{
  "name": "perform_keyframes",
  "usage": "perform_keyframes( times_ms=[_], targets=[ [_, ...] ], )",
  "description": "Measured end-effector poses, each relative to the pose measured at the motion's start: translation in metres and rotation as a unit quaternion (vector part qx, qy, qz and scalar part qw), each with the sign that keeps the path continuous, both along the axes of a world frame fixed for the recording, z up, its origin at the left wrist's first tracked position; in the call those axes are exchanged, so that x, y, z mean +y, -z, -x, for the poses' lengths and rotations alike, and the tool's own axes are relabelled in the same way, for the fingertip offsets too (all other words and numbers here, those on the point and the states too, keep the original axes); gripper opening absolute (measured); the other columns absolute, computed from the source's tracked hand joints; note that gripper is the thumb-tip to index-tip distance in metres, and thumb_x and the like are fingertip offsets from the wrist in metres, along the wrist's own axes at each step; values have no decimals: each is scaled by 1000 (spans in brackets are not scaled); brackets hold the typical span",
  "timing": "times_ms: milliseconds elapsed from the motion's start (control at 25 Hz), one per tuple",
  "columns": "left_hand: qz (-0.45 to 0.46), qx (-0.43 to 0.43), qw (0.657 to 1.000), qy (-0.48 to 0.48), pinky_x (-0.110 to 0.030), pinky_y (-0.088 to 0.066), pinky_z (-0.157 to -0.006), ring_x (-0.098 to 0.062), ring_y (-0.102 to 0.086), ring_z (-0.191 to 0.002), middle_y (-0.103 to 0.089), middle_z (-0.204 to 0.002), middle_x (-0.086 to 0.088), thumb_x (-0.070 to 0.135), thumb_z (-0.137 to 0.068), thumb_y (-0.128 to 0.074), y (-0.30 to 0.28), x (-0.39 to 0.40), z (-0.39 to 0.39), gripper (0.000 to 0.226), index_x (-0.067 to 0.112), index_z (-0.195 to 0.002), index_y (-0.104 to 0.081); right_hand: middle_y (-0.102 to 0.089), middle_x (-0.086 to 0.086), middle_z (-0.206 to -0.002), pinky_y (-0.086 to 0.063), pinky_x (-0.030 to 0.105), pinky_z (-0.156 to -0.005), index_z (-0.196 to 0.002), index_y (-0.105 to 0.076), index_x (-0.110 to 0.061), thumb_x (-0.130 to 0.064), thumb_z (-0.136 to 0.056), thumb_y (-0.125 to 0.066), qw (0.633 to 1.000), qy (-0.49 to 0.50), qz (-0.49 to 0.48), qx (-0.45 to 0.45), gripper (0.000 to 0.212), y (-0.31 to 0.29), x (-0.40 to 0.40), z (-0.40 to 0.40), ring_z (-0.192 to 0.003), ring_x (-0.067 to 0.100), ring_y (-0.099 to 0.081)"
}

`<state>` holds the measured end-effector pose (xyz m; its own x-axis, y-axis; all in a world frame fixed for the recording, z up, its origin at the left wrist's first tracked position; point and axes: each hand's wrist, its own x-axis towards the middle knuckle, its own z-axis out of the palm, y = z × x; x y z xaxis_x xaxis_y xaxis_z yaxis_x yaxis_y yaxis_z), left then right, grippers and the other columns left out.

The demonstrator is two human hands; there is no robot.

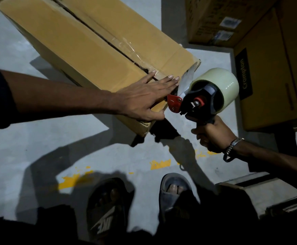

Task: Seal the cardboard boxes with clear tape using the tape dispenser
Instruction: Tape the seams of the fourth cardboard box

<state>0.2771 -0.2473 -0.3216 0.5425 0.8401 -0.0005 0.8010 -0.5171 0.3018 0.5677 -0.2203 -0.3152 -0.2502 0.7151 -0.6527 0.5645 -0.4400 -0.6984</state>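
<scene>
A long brown cardboard box [84,39] lies on the grey floor, its top flaps meeting in a dark seam with a short strip of clear tape over part of it. My left hand [144,98] lies flat with straight fingers on the box's near end, across the seam. My right hand [213,137] grips the handle of a black and red tape dispenser [193,101] carrying a roll of clear tape [222,87]. The dispenser's red mouth is at the box's near corner, and a loose tongue of tape [185,80] stands up beside my left fingertips.
More cardboard boxes [268,82] are stacked at the right, one with a printed brand name. Another box [261,193] sits low at the right. My feet in sandals [172,190] stand on the floor near worn yellow paint marks [160,164].
</scene>
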Motion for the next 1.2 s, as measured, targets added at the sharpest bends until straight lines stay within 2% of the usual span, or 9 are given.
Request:
perform_keyframes(
  times_ms=[80, 120, 280, 400, 560, 760, 880, 960, 1200],
  targets=[
    [16, -22, 1000, -9, -58, 0, -130, -17, -3, -162, -6, -176, -7, 63, -93, -43, 1, -1, -1, 97, 10, -168, -10, -42, 12, -55, -18, 43, -56, -108, -79, -23, -8, -80, -73, 1000, -1, 14, 28, 33, -6, -5, 3, -48, 22, -27],
    [17, -27, 999, -11, -57, 0, -130, -16, -3, -162, -6, -176, -6, 63, -93, -45, 2, -1, 0, 98, 11, -168, -11, -39, 11, -55, -17, 41, -56, -100, -81, -33, 2, -87, -67, 999, 2, 19, 40, 40, -5, -5, 1, -47, 20, -25],
    [-2, -21, 1000, -2, -56, -2, -130, -15, -3, -162, -5, -176, -5, 60, -95, -53, 3, 0, 3, 95, 15, -168, -13, -35, 7, -48, -23, 26, -48, -76, -65, -2, 17, -89, -60, 996, -1, 38, 81, 24, -9, -1, -9, -36, 14, -27],
    [-16, -6, 1000, -2, -55, -3, -130, -15, -3, -162, -5, -176, -6, 60, -96, -46, 4, 0, 2, 92, 14, -168, -13, -41, 8, -43, -30, 21, -38, -71, -70, -17, 17, -91, -60, 997, -38, 11, 59, 40, -16, 8, -11, -30, 17, -32],
    [-17, 3, 1000, 2, -56, -2, -130, -15, -2, -162, -4, -176, -6, 64, -96, -36, 6, 1, 2, 91, 13, -168, -11, -47, 1, -41, -29, 18, -33, -105, -70, -13, 16, -93, -58, 999, -39, 7, 37, 33, -19, 16, -20, -28, 12, -36],
    [-18, 11, 1000, -5, -57, -5, -130, -17, -2, -163, -5, -176, -7, 66, -95, -28, 5, 0, 2, 92, 12, -168, -11, -49, 21, -52, -28, 26, -40, -98, -65, 19, 10, -84, -73, 1000, -10, -9, 2, 19, -16, 21, -35, -38, 18, -36],
    [-16, 2, 1000, -7, -57, -5, -130, -16, -3, -163, -5, -176, -6, 65, -95, -31, 4, -1, 1, 93, 12, -168, -12, -48, 31, -54, -30, 31, -47, -75, -66, -1, 8, -85, -75, 997, -52, -34, -37, 16, -19, 24, -24, -43, 22, -39],
    [-12, 4, 1000, -12, -56, -6, -130, -16, -3, -162, -5, -176, -7, 65, -94, -32, 1, -3, 1, 94, 11, -168, -13, -43, 14, -41, -29, 29, -47, -61, -61, -4, 11, -89, -69, 996, -73, -25, -54, 33, -20, 23, -16, -33, 18, -35],
    [-9, -35, 999, -7, -56, -6, -130, -20, -7, -163, -12, -175, -8, 65, -94, -32, 0, -2, 1, 90, 14, -168, -19, -60, 16, -56, -36, 38, -54, -70, -77, -38, -6, -83, -72, 988, -100, -68, -98, 35, -25, 21, -5, -43, 24, -45]
  ],
)
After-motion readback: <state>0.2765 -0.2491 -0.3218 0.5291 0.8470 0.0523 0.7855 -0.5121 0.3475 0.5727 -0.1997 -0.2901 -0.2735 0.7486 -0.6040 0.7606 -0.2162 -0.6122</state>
